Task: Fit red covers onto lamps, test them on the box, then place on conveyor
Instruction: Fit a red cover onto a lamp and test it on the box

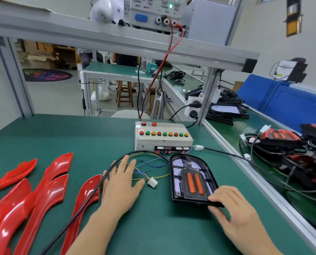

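Observation:
A black lamp (pixel 191 178) with two orange strips lies face up on the green table (pixel 79 137), just in front of the grey test box (pixel 162 136) with its row of coloured buttons. My right hand (pixel 232 212) grips the lamp's near right corner. My left hand (pixel 122 184) lies flat on the table over the box's thin coloured wires, fingers straight, beside a white connector (pixel 152 182). Several red covers (pixel 48 196) lie spread over the left of the table. A black cable (pixel 91 196) runs across one red cover and under my left hand.
The conveyor (pixel 245 126) runs along the right behind an aluminium rail, with a pile of finished lamps and cables (pixel 290 153). A power supply (pixel 153 13) sits on the overhead shelf, its red lead hanging down. A socket strip (pixel 193 109) is mounted on the post.

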